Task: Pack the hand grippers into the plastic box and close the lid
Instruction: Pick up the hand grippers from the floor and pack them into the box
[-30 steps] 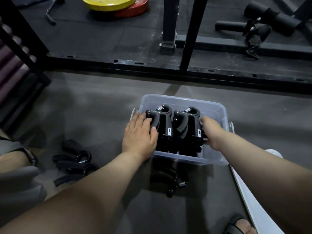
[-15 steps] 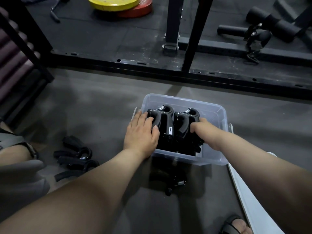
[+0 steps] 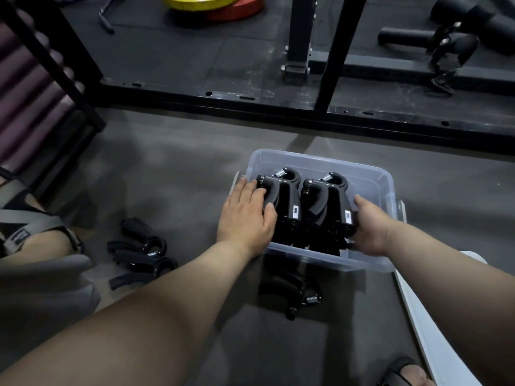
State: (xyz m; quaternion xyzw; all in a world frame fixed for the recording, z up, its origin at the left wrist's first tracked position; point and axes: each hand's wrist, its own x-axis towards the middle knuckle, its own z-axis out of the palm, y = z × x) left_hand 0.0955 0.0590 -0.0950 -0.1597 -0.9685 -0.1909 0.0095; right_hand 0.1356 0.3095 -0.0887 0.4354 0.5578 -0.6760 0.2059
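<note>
A clear plastic box (image 3: 320, 160) stands open on the dark floor. Inside it, black hand grippers stand packed in two rows, a left row (image 3: 284, 201) and a right row (image 3: 326, 207), with springs at their far ends. My left hand (image 3: 245, 218) lies flat on the left row, fingers straight and thumb on top of a handle. My right hand (image 3: 370, 227) is inside the box and presses against the right side of the right row; its fingertips are partly hidden. The white lid (image 3: 434, 316) lies on the floor to the right of the box.
Several loose grippers (image 3: 139, 254) lie on the floor to the left, and one more gripper (image 3: 292, 293) lies just in front of the box. A black rack frame (image 3: 306, 107) crosses behind. Coloured weight plates (image 3: 223, 4) lie far back. A sandalled foot (image 3: 404, 374) is at the bottom right.
My right hand has slid off the top of the right row to its right side. My left hand has stayed on the left row.
</note>
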